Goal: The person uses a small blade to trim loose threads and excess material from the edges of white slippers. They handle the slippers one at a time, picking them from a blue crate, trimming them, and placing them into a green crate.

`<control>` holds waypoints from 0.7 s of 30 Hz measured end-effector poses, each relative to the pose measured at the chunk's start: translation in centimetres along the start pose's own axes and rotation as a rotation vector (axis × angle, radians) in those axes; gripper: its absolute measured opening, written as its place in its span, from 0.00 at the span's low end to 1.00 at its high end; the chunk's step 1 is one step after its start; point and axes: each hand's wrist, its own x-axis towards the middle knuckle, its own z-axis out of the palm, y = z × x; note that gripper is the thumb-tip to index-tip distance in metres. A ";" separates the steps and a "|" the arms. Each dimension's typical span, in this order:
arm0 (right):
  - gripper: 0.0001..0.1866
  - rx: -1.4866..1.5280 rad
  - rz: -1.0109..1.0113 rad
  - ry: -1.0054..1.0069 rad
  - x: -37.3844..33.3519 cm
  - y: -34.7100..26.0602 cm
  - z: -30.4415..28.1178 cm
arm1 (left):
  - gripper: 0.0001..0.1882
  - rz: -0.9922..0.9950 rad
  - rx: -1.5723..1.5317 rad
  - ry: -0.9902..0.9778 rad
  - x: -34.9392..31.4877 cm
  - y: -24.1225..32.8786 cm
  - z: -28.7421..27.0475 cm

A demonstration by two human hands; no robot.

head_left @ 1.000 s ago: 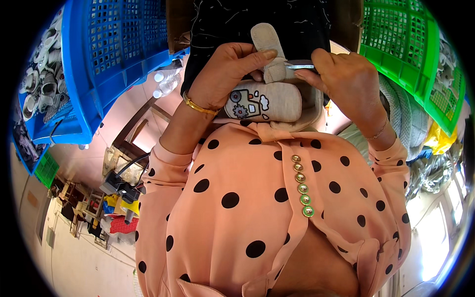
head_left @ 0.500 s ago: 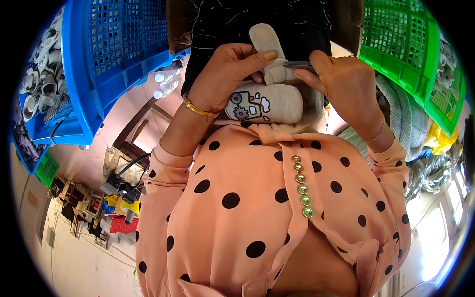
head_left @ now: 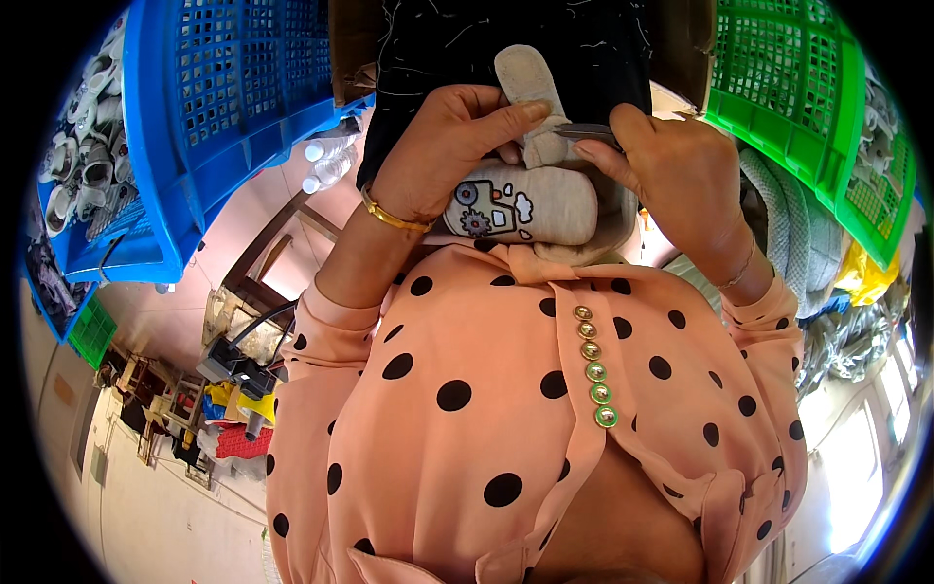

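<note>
A small beige cloth child's shoe (head_left: pixel 561 206) with a tractor and cloud picture lies on its side between my hands, near my chest. My left hand (head_left: pixel 455 141) pinches its light strap (head_left: pixel 525 76) between thumb and fingers; the strap's rounded end points away from me. In my right hand (head_left: pixel 681 161) are small thread snips, closed in the fist, with their dark blades (head_left: pixel 582 128) reaching left across the strap's base. The handles are hidden by my fingers. The blade tips lie against the cloth beside my left thumb.
A blue plastic crate (head_left: pixel 248 117) stands at the left, with another holding many small shoes (head_left: pixel 92 161) beyond it. A green crate (head_left: pixel 793 107) is at the right, above grey cloth (head_left: pixel 788 224). Plastic bottles (head_left: pixel 331 161) lie by the blue crate. Thread scraps dot the black cloth (head_left: pixel 516 24) ahead.
The shoe and its strap have shifted very slightly to the right with my left hand. The snips' blades have moved a little on the strap's base. Both grips are the same.
</note>
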 end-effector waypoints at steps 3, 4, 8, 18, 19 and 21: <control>0.22 -0.015 0.007 -0.006 -0.1 0.0 -0.2 | 0.15 -0.001 -0.020 0.005 -0.1 0.1 0.1; 0.23 -0.016 0.014 -0.011 -0.2 0.0 -0.3 | 0.15 0.002 -0.022 0.008 -0.1 0.1 0.2; 0.23 -0.040 -0.001 0.023 -0.1 0.0 -0.2 | 0.11 -0.024 -0.015 0.000 -0.2 0.2 0.1; 0.21 -0.051 -0.092 0.060 0.0 0.7 0.4 | 0.13 -0.025 0.024 -0.009 -0.3 0.2 0.3; 0.21 -0.042 -0.105 0.067 0.0 0.8 0.5 | 0.13 -0.017 0.038 -0.012 -0.2 0.2 0.2; 0.22 0.007 -0.093 0.075 0.1 1.1 0.6 | 0.13 -0.006 0.044 -0.018 -0.2 0.2 0.2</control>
